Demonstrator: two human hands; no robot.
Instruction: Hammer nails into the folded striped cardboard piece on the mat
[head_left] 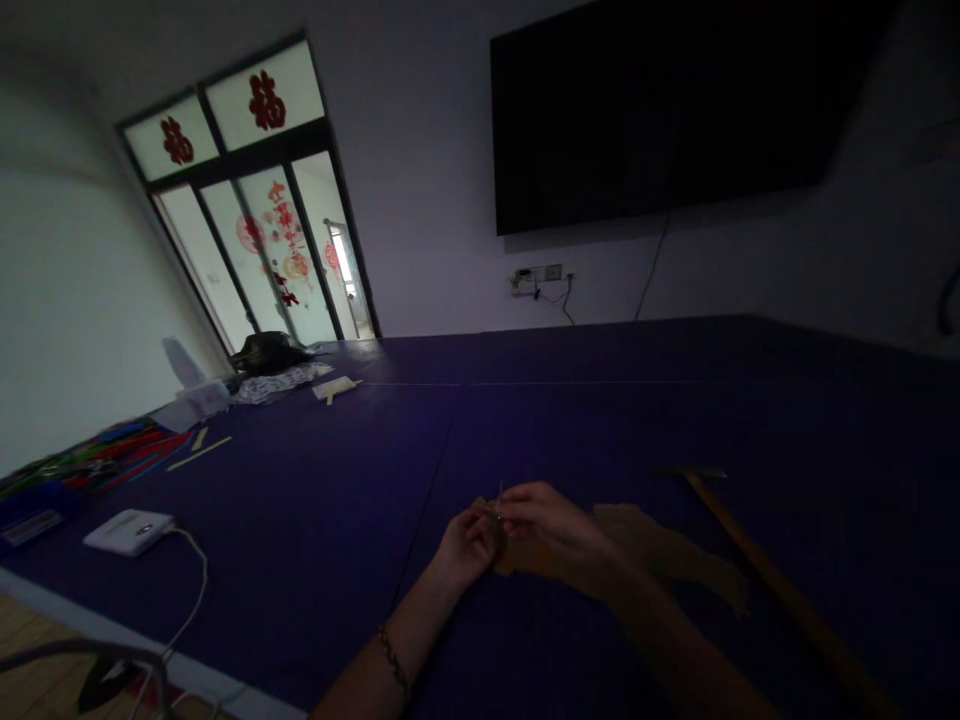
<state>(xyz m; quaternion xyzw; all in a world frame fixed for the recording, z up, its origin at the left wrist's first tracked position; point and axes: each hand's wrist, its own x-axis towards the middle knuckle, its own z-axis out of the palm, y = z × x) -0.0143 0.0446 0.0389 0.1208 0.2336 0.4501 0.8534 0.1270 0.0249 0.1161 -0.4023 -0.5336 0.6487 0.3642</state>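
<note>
Dim room. Big dark blue table (315, 520), matte flat top with thin seam lines, fills most of the view. Black TV screen (675, 110) on the wall behind, glass doors with red paper cut-outs (266, 100) far left.

On the table, right side: long wooden T-square ruler (772, 590), light wood, straight, long axis running from near-right edge back toward centre, dark head at the far end. It lies well right of both hands, apart from them.

Tan flat piece (667, 550), looks like leather or stiff card, irregular outline, lies flat just beside and partly under the right hand (551, 525), spreading away to the right. Material hard to tell in this light.

Far left: white flat box (127, 531) with a white cable trailing off the edge; heap of coloured sticks (112, 455); a couple of pale wooden strips (199, 452); black bag (266, 352) at the back.

Hands: both meet at table centre, fingertips touching each other. Left hand (469, 545) has a beaded bracelet at the wrist. Both grips pinched closed on a small thin thing (499, 497) between them, a fine sliver pointing up, possibly needle or thread; too small and dark to tell. It sits directly between the two grips, equally near to both, at the left edge of the tan piece.
</note>
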